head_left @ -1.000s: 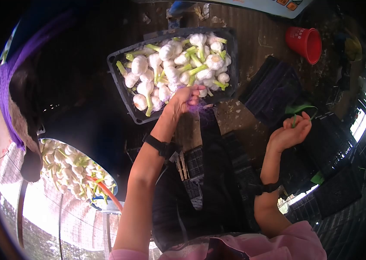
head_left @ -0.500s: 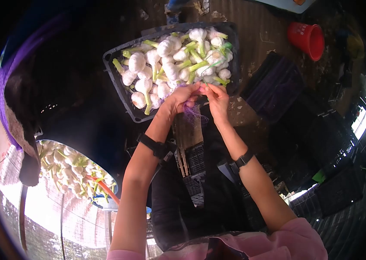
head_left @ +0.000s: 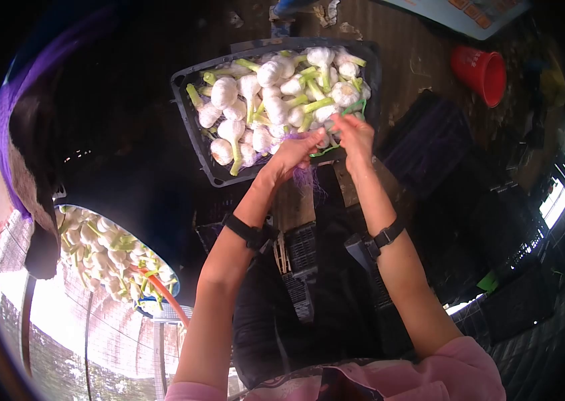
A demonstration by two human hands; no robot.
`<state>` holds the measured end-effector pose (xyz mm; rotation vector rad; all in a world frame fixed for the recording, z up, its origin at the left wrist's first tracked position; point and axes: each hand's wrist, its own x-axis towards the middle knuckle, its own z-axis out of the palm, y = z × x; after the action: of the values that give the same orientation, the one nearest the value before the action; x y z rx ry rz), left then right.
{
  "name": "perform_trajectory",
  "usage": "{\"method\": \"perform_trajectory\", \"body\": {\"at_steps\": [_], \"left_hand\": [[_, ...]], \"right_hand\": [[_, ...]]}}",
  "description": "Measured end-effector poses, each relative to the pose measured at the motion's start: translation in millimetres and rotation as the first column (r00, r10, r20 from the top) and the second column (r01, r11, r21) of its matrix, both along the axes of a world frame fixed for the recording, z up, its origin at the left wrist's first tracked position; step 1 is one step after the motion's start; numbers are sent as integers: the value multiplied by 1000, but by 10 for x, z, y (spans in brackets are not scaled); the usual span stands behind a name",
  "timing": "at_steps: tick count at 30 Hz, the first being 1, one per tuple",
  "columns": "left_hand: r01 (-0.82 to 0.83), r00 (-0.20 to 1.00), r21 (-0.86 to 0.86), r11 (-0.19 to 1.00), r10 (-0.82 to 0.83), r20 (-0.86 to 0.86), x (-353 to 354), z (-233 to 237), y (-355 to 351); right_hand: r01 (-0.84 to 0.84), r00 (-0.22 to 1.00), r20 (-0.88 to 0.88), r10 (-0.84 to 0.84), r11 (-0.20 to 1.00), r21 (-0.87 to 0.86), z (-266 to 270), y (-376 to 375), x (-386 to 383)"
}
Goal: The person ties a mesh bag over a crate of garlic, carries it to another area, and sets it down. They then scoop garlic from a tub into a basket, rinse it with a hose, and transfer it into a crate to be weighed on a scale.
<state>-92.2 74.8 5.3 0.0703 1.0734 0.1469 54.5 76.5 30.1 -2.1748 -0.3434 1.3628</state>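
Note:
A black crate point(head_left: 187, 127) holds several white garlic bulbs point(head_left: 275, 109) with cut green stems, lying on purple netting. At the crate's near edge my left hand point(head_left: 294, 154) is closed around a gathered bunch of purple mesh netting point(head_left: 306, 179), its loose strands hanging below the fingers. Just to the right, my right hand point(head_left: 356, 139) has its fingers pinched on a thin green tie point(head_left: 361, 105), which loops beside the netting. The fingers hide part of both the tie and the bunched mesh.
A large container of more garlic point(head_left: 105, 250) stands at lower left, with an orange strip point(head_left: 165, 297) across its edge. A red bucket point(head_left: 479, 73) and a dark purple-topped crate point(head_left: 429, 144) are on the right. A light printed board point(head_left: 473, 15) lies at the top.
My right hand has moved away from my left, up and right over the crate's edge, drawing the green tie along. My left hand still grips the netting. The view has shifted slightly.

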Motion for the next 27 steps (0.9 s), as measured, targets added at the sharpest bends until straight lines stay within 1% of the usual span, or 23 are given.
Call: {"method": "perform_trajectory", "body": {"at_steps": [1, 2, 3, 4, 5, 6, 7, 8, 9, 10, 11, 12, 13, 14, 15, 17, 18, 19, 21, 22, 24, 25, 27], "left_hand": [[85, 996, 69, 994, -87, 25, -30, 21, -1], [170, 983, 139, 976, -177, 44, -58, 40, 1], [167, 984, 139, 976, -174, 40, -68, -19, -40], [173, 985, 180, 968, -175, -1, -61, -132, -133], [181, 983, 217, 959, -177, -40, -49, -208, -213], [35, 999, 256, 966, -23, -49, 17, -224, -255], [-110, 990, 299, 948, 132, -53, 93, -193, -249], [-99, 993, 115, 988, 106, -55, 111, -169, -233], [-82, 995, -71, 994, 79, -54, 104, -59, -153], [-152, 986, -154, 976, 139, -92, 131, 41, -110], [-206, 976, -40, 978, 202, -87, 160, -133, -244], [-295, 954, -177, 939, 301, 6, 163, -130, -197], [-363, 909, -318, 876, 407, 84, 170, -108, -137], [-432, 863, -404, 806, 499, 74, 193, -74, -104], [-431, 864, -403, 807, 498, 73, 220, -45, -82], [-525, 835, -393, 755, 546, -67, 284, 12, -29], [-546, 827, -415, 728, 548, -126, 319, 36, -1], [-546, 827, -411, 730, 548, -127, 333, 62, 30], [-588, 798, -429, 686, 579, -169, 348, 75, 54], [-599, 790, -439, 670, 584, -187, 362, 68, 54], [-608, 782, -438, 662, 594, -188, 384, 56, 34], [-619, 772, -436, 653, 607, -185, 386, 45, 25], [-608, 772, -472, 638, 613, -168, 357, 47, 14]], "right_hand": [[-31, 997, 71, 31, 1000, 2, 31, 100, -7], [-33, 997, 69, 33, 999, 1, 49, 178, -63], [-134, 972, 208, 107, 983, 124, 80, 291, -195], [-248, 923, 351, 158, 941, 229, 88, 367, -353], [-417, 878, 383, 287, 852, 317, 98, 359, -585], [-586, 803, 234, 548, 798, 140, 110, 304, -805], [-586, 803, 233, 549, 798, 142, 208, 246, -905], [-714, 698, 287, 656, 663, 225, 334, 165, -995], [-814, 580, 353, 735, 501, 294, 512, 103, -1094], [-883, 449, 430, 783, 315, 349, 696, 56, -1185], [-676, 702, 197, 685, 552, 488, 982, 2, -1013], [-650, 756, 384, 530, 536, 539, 1049, -166, -841], [-599, 800, 439, 409, 550, 581, 1039, -383, -718], [-561, 828, 308, 468, 686, 464, 1099, -661, -589], [-524, 852, 155, 501, 811, 259, 1033, -886, -531], [-595, 803, 113, 584, 788, 157, 631, -1109, -566], [-672, 738, 181, 650, 733, 107, 587, -1076, -658], [-607, 795, 281, 538, 702, 371, 409, -1047, -788], [-631, 769, 161, 619, 695, 345, 241, -1069, -1008], [-627, 773, 158, 615, 698, 346, 197, -1079, -1088], [-407, 893, -30, 450, 834, 373, 126, -1084, -1229], [-287, 927, -124, 353, 884, 370, 100, -1077, -1289], [-40, 941, -305, 146, 944, 328, 82, -1067, -1352]]}}
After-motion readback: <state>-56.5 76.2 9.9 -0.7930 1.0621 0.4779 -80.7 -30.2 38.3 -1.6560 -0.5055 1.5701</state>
